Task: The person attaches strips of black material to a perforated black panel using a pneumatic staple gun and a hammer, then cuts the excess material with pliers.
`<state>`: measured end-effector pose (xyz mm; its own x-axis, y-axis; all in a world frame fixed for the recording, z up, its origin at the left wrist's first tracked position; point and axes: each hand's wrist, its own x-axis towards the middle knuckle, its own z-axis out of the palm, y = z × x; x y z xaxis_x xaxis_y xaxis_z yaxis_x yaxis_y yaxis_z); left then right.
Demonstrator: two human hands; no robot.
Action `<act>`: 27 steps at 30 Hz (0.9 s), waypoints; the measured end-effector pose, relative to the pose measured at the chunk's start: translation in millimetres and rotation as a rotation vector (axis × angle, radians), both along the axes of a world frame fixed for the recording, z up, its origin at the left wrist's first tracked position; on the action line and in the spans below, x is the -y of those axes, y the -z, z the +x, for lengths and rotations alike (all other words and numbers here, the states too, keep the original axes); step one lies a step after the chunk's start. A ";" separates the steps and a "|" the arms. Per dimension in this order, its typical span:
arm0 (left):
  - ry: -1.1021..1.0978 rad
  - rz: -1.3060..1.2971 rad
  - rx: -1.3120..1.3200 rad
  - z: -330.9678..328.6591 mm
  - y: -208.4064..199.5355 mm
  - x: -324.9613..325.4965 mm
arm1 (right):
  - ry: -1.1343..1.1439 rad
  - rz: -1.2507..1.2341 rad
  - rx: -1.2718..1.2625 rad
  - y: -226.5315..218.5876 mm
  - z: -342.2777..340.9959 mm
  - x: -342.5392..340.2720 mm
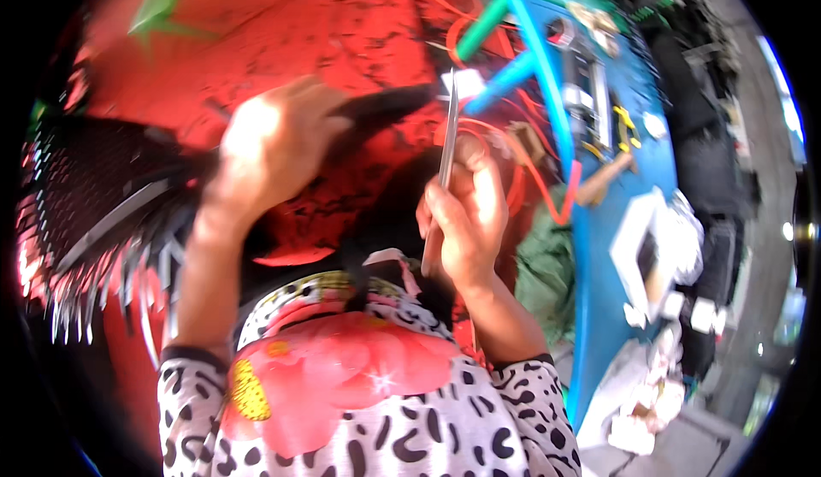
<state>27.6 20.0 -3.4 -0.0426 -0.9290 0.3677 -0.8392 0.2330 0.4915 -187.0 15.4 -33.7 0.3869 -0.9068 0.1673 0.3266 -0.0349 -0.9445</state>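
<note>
My right hand (469,212) is closed around a slender metal tool (449,139), its narrow tip pointing up and away from me. The exact kind of tool is unclear. My left hand (278,139) is blurred by motion and curled shut, with a dark strip (389,105) running from it to the right. To the left of that hand lies a black woven piece (103,165) with many loose strips fringing its near edge. A curved grey band (115,220) crosses it. What lies under my left palm is hidden.
A worn red surface (282,15) spreads ahead. On the right stands a blue table (646,165) with tools and white cloth (676,246). Blue and green tubes (543,66) and orange cord (556,207) lie beside it. Green cloth (543,263) hangs near my right forearm.
</note>
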 end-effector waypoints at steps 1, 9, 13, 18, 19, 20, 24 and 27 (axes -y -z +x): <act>-0.028 0.018 0.005 3.5 1.2 -3.3 | 0.090 -0.020 -0.083 -4.4 -10.8 11.5; 0.039 0.003 -0.035 -1.8 -8.5 -0.7 | 1.027 -0.465 -1.276 15.3 -237.8 139.5; 0.088 -0.068 -0.048 -2.6 -8.7 -0.4 | 1.071 -0.197 -1.646 18.3 -295.9 160.9; 0.070 -0.056 -0.037 -5.7 -13.2 -2.5 | 0.896 -0.037 -1.992 12.1 -288.8 179.4; 0.050 -0.050 -0.028 -6.7 -14.4 -3.6 | 0.919 -0.105 -1.961 10.7 -285.8 184.7; 0.043 -0.021 -0.035 -7.8 -14.4 -4.0 | 0.923 -0.105 -1.961 12.3 -291.6 193.8; 0.060 -0.032 -0.029 -5.7 -12.7 -2.7 | 0.932 -0.255 -1.695 17.2 -302.7 234.2; 0.050 0.000 -0.040 -4.0 -12.8 -0.7 | 0.956 -0.227 -1.687 21.5 -300.1 246.5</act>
